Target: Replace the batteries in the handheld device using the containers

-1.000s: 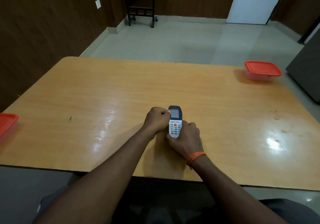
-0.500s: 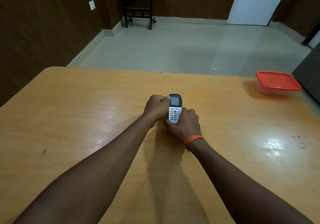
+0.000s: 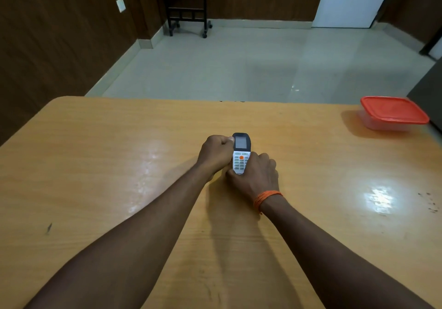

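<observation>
I have both hands on the remote control [image 3: 241, 155], which stands between them just above the wooden table [image 3: 119, 165], keypad and small screen facing me. My left hand [image 3: 215, 157] is curled round the upper part, thumb against the edge beside the screen. My right hand [image 3: 257, 176], the one with the orange thread [image 3: 266, 198] at the wrist, wraps round the lower end and hides the bottom of the keypad. I judge the task to be at its very start: the back of the remote, where I would expect the battery cover, is turned away from me, so I cannot tell whether it is on or off, and no battery shows anywhere. The one container [image 3: 393, 114] in view, clear plastic with a red lid, sits closed, well away to the right of my right hand and farther from me, near the table's far corner. What is inside I cannot make out. By my reckoning, left to do are turning the remote over, opening the cover, taking out the old cells, opening the container and fitting the new ones.
</observation>
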